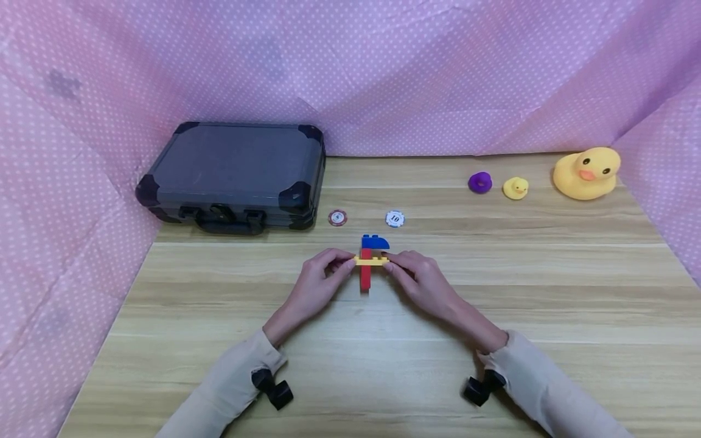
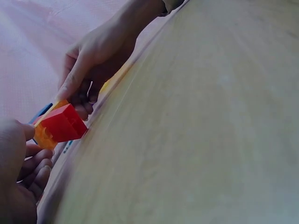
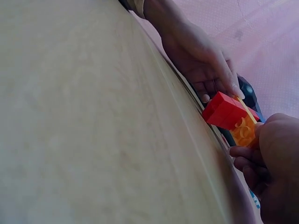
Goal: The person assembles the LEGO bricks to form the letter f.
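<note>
we see a small brick assembly standing on the desk (image 1: pixel 493 292) just in front of the two poker chips: a red brick (image 1: pixel 365 277) as the long stem, a blue brick (image 1: pixel 375 242) at its far end, and a yellow brick (image 1: pixel 371 261) laid across the red one. our left hand (image 1: pixel 314 286) pinches the left end of the yellow brick with curled fingertips, and our right hand (image 1: pixel 424 283) pinches its right end the same way, so both hands are clamped on that crosspiece, one on each side of the red brick. the risk we judge here is uneven pressure: if one hand presses harder, the yellow brick could tilt off its studs or pop loose, and the red brick could slip sideways on the smooth wood. the blue brick beyond the yellow one is held by nobody, so a twist could snap it off. a push away from us could slide the assembly into the white chip (image 1: pixel 395 219) or the red chip (image 1: pixel 338 217) just behind it. the grey case (image 1: pixel 235 173) lies well left of the bricks, clear of any slip.
</note>
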Available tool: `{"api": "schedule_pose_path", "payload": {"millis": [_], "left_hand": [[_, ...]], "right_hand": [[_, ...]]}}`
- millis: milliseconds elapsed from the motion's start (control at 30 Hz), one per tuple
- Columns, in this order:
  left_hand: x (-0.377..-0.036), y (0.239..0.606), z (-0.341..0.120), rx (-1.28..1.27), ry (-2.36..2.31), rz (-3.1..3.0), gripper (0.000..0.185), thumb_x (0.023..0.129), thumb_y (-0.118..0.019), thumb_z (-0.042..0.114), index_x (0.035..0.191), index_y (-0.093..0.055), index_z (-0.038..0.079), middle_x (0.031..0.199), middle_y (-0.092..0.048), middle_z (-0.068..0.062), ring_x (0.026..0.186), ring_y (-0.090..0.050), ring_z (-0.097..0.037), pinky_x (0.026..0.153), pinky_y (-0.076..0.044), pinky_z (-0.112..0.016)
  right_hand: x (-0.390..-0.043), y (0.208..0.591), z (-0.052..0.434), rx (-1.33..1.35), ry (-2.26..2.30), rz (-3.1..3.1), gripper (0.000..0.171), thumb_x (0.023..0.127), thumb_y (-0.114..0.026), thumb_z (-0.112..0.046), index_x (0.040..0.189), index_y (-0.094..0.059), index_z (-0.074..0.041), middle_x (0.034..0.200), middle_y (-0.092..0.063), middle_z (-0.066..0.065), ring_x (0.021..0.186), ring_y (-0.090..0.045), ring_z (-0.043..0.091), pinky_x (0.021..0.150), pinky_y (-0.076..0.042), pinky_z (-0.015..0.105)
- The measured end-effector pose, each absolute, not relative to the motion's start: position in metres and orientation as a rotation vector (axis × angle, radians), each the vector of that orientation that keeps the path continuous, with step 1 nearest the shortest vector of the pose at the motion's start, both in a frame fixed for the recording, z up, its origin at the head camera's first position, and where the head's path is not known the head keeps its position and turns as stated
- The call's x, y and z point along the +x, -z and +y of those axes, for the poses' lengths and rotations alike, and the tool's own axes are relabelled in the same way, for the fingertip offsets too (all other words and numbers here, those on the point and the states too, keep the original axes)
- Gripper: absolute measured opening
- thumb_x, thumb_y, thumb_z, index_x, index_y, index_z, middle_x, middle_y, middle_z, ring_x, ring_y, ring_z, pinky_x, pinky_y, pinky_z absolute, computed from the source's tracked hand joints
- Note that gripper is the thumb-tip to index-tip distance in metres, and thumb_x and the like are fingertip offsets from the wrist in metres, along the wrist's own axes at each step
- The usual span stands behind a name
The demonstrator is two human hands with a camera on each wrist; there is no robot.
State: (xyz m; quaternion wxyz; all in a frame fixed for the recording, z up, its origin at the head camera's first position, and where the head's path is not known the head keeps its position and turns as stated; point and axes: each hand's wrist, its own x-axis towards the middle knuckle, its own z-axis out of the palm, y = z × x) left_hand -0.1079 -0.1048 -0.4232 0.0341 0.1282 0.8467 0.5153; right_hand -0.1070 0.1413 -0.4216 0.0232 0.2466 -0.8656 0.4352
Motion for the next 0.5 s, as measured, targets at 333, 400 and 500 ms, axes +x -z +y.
{"api": "schedule_pose_path", "payload": {"millis": [333,400,500], "left_hand": [[-0.1111,0.4244,-0.1023,0.364,-1.587,2.63,0.018,0.105,-0.064,0.02,0.115,-0.073,0.009,0.101,-0.067,-0.001,0.088,-0.057,-0.018,0.078,-0.049,-0.036],[-0.1114,0.4248,-0.1016,0.373,-1.601,2.636,0.016,0.105,-0.064,0.018,0.113,-0.074,0.008,0.1,-0.068,-0.001,0.087,-0.057,-0.018,0.077,-0.049,-0.036],[-0.1122,0.4252,-0.1009,0.389,-1.615,2.643,0.013,0.104,-0.064,0.015,0.11,-0.074,0.008,0.098,-0.068,-0.001,0.086,-0.057,-0.017,0.076,-0.048,-0.035]], "right_hand": [[-0.1122,0.4231,0.1388,0.756,-1.318,-2.673,0.02,0.103,-0.065,-0.012,0.117,-0.076,-0.002,0.102,-0.075,0.007,0.09,-0.067,0.018,0.08,-0.057,0.04],[-0.1133,0.4235,0.1386,0.764,-1.319,-2.662,0.02,0.103,-0.065,-0.011,0.117,-0.076,-0.002,0.102,-0.075,0.007,0.091,-0.068,0.019,0.081,-0.057,0.041],[-0.1152,0.4255,0.1386,0.778,-1.318,-2.645,0.019,0.103,-0.065,-0.01,0.115,-0.077,-0.001,0.102,-0.075,0.007,0.092,-0.068,0.02,0.081,-0.056,0.041]]}}
